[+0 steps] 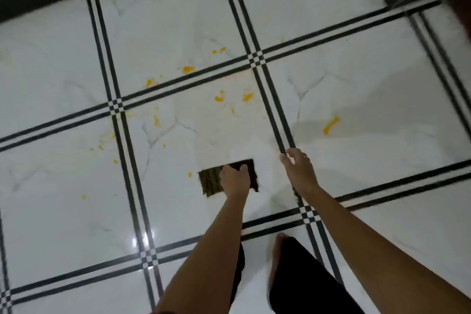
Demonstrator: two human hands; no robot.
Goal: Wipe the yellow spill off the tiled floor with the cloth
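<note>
**A:** Olive-brown cloth flat on the tiled floor, left hand pressed down on top of it, fingers spread and curled over its far edge. It's a squarish pad, and its long side runs roughly parallel to the double black line crossing the tiles beyond it.

**B:** And the right hand?

**A:** Holding nothing. Just right of the cloth, fingers loosely extended, fingertips on or just over the floor; can't tell which. It covers part of a black stripe.

**B:** Where's the yellow spill from the cloth?

**A:** Mostly beyond it. Blobs sit ahead of the cloth on the same tile, more past the double line, a scatter of drops off to the cloth's left, and one tiny spot right beside its left edge. One long streak lies beyond and right of the cloth, on the neighbouring tile.

**B:** Anything in the way?

**A:** Bare tile between cloth and the nearest blobs. A bare foot and dark trouser legs sit nearer than the cloth.

**B:** Trouble spots?

**A:** Hand hides the cloth's middle. Top right, a dark reddish shape is cut off and blurred; can't identify it.
</note>
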